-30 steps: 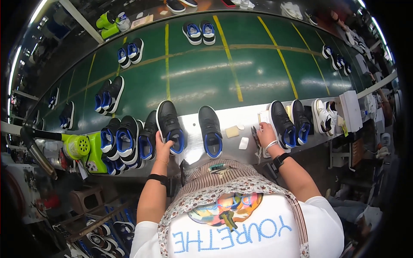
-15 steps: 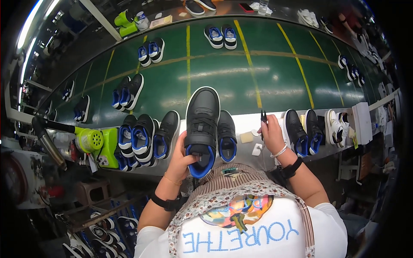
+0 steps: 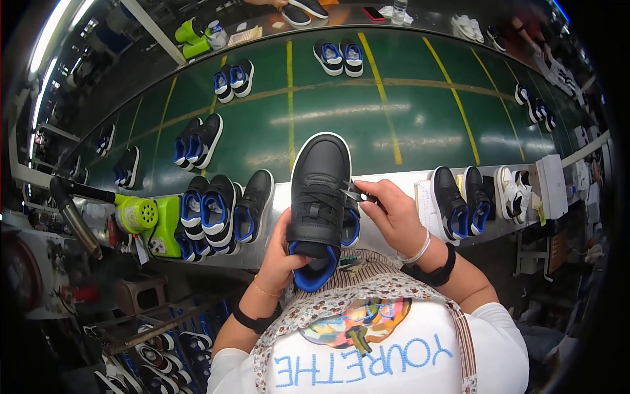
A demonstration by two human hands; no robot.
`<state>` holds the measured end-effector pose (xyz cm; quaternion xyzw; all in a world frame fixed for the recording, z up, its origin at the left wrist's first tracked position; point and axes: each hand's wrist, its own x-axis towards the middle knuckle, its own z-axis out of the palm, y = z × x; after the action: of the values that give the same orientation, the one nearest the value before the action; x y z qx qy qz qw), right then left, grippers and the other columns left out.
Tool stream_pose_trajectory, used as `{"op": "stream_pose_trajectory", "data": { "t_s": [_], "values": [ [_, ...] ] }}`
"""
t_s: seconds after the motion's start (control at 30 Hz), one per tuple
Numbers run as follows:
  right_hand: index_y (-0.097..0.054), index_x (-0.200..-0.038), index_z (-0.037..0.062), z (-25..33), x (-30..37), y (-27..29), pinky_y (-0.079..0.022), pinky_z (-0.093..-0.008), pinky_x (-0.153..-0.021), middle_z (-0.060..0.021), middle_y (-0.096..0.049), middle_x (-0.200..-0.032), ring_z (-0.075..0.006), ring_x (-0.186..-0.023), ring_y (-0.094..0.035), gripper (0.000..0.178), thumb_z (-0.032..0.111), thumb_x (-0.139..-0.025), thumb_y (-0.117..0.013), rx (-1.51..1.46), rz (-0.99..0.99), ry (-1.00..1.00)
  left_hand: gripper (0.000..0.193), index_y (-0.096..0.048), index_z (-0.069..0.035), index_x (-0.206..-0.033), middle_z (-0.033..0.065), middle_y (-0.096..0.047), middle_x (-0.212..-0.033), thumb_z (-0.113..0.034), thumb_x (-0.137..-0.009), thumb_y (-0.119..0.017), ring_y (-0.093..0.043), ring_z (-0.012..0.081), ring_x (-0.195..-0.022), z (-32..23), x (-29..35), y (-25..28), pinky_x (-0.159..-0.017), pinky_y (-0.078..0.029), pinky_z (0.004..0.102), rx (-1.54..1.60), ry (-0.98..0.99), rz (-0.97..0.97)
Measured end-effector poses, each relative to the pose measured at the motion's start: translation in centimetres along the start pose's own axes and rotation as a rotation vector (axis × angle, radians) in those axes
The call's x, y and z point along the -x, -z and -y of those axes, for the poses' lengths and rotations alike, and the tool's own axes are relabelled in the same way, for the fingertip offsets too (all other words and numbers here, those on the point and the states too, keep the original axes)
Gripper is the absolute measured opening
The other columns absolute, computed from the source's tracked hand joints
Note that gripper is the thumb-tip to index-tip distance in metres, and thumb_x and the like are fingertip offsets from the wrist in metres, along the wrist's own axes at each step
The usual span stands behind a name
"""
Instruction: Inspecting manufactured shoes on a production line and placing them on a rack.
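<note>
Green belt (image 3: 262, 125), twelve o'clock; left hand (image 3: 279, 259) curled round black shoe (image 3: 320, 190), right hand (image 3: 394, 217) pinching pointed tool (image 3: 359, 195) at shoe's two o'clock.

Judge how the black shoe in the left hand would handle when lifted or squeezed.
The black shoe is probably light, since the left hand alone grips it. Its open blue collar would likely give under a squeeze, while its white-rimmed sole should resist rolling.

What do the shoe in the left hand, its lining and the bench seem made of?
Shoe: probably smooth leather or a synthetic, by its even black surface and soft sheen. Blue lining: possibly fabric, as it looks matte. Bench: probably bare metal, from its silvery glare.
</note>
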<state>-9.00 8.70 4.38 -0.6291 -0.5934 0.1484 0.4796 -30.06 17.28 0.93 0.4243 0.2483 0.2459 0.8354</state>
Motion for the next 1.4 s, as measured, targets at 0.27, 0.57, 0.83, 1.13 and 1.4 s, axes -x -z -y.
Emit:
{"op": "stream_pose_trajectory", "data": {
  "t_s": [0.27,0.57,0.83,1.13,1.4],
  "values": [
    [-0.056,-0.108,0.0045,-0.1,0.0,-0.3,-0.045,-0.0293,-0.056,-0.0107,-0.055,-0.077,-0.0215,-0.061,-0.056,0.030,0.008,-0.079,-0.062,0.004,-0.055,0.050,0.088,-0.031,-0.005,-0.130,0.0117,-0.051,-0.117,-0.007,-0.052,-0.070,-0.054,0.0225,-0.106,0.2,0.2,-0.5,-0.092,-0.044,0.0348,-0.101,-0.033,-0.043],
    [-0.058,-0.107,0.0060,0.1,0.0,-0.3,-0.046,-0.0310,-0.054,-0.0091,-0.057,-0.076,-0.0229,-0.060,-0.057,0.032,0.007,-0.076,-0.064,0.130,-0.095,0.131,0.088,-0.027,-0.004,-0.133,0.0131,-0.050,-0.119,0.003,-0.053,-0.064,-0.053,0.0234,-0.108,0.3,0.6,-0.6,-0.093,-0.043,0.0355,-0.089,-0.023,-0.041],
    [-0.059,-0.100,0.0043,0.2,0.1,-0.5,-0.045,-0.0302,-0.053,-0.0093,-0.057,-0.074,-0.0225,-0.059,-0.057,0.025,0.007,-0.076,-0.064,0.134,-0.106,0.111,0.088,-0.026,-0.004,-0.133,0.0133,-0.049,-0.119,0.006,-0.053,-0.061,-0.053,0.0235,-0.108,0.5,0.7,-0.3,-0.094,-0.042,0.0357,-0.126,-0.015,-0.042],
    [-0.054,-0.105,0.0023,-2.1,0.6,0.0,-0.047,-0.0325,-0.058,-0.0124,-0.058,-0.081,-0.0259,-0.067,-0.058,0.026,0.012,-0.082,-0.059,0.122,-0.213,-0.054,0.094,-0.024,-0.004,-0.134,0.0111,-0.044,-0.126,-0.002,-0.053,-0.072,-0.046,0.0211,-0.115,0.6,0.9,0.4,-0.097,-0.037,0.0342,-0.228,-0.132,0.009],
    [-0.047,-0.116,0.0037,-14.4,6.9,-0.3,-0.047,-0.0392,-0.076,-0.0190,-0.053,-0.107,-0.0322,-0.093,-0.056,0.038,0.026,-0.086,-0.052,0.719,0.299,-0.582,0.102,-0.019,-0.004,-0.137,0.0120,-0.040,-0.130,-0.009,-0.055,-0.080,-0.043,0.0225,-0.119,1.6,0.9,1.5,-0.099,-0.036,0.0361,-0.301,-0.206,0.106]
  ]
}}
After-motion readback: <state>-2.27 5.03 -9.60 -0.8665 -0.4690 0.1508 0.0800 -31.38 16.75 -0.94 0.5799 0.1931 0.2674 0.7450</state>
